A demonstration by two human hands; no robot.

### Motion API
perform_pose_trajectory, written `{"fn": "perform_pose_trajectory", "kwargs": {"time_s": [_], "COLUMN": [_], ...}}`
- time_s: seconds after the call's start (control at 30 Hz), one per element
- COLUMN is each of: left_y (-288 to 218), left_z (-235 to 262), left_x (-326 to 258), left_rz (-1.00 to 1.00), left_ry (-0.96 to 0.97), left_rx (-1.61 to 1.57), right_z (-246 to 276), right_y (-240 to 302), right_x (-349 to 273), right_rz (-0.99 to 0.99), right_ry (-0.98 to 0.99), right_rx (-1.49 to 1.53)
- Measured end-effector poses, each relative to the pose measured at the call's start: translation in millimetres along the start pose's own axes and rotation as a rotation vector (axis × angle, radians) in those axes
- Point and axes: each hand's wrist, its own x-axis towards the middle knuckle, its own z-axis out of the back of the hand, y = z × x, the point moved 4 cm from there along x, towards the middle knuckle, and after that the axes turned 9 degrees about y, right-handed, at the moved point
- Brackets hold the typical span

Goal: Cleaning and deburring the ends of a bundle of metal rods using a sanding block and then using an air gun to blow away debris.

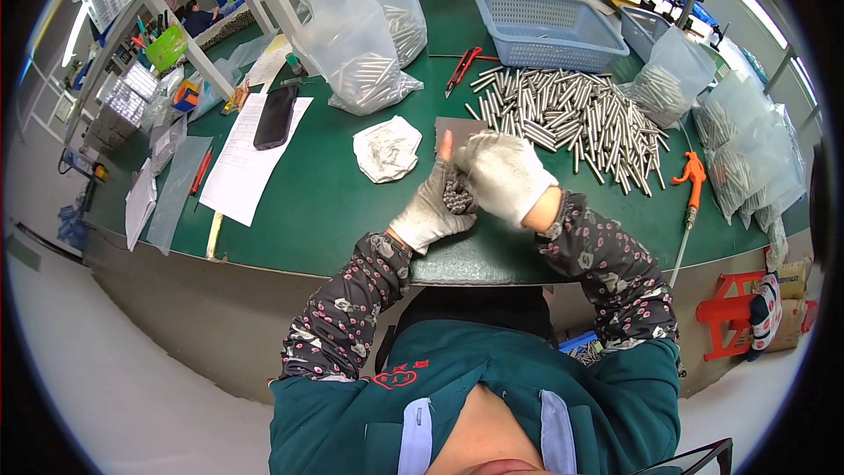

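Fingers of the left hand [429, 209] wrap around a bundle of short metal pins [458, 196] in the head view, and the pins' ends show in the gap between the two hands. Its bare thumb [446, 146] sticks up, while the rest of that hand wears a whitish glove. The right hand [510, 174], also gloved, has its fingers bent close by the upper side of the bundle; their tips are hidden, so whether they grip anything cannot be told. Both hands and the bundle are above the near part of a green table [325, 237], and a grey sheet [457, 129] shows just beyond them. Dark flowered sleeves [343, 303] cover the forearms.

Beyond the right hand spreads a loose pile of pins [580, 123], with a blue basket [549, 40] behind it. A red cutter [463, 70] lies to the left of the basket. Left of the hands is a crumpled white cloth [387, 149]; farther left, a dark phone [276, 117] rests on white paper [251, 171]. Cloudy plastic bags [365, 79] holding pins stand behind the cloth. To the right of the pile, near more such bags, lies an orange air gun [693, 174].
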Motion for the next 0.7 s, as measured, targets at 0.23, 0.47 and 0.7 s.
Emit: {"fn": "perform_pose_trajectory", "kwargs": {"time_s": [0.23,0.47,0.7], "left_y": [2,-20,-19], "left_z": [0,-4,-3], "left_x": [-2,-5,-5], "left_rz": [-0.005,0.025,0.038], "left_ry": [-0.029,-0.027,-0.007], "left_rx": [0.022,0.166,0.168], "right_z": [4,30,3], "right_y": [-5,-100,-239], "right_x": [-3,14,32], "right_rz": [0.021,-0.295,-0.839], "right_ry": [-0.061,-0.387,-0.795], "right_rx": [0.313,0.951,1.208]}}
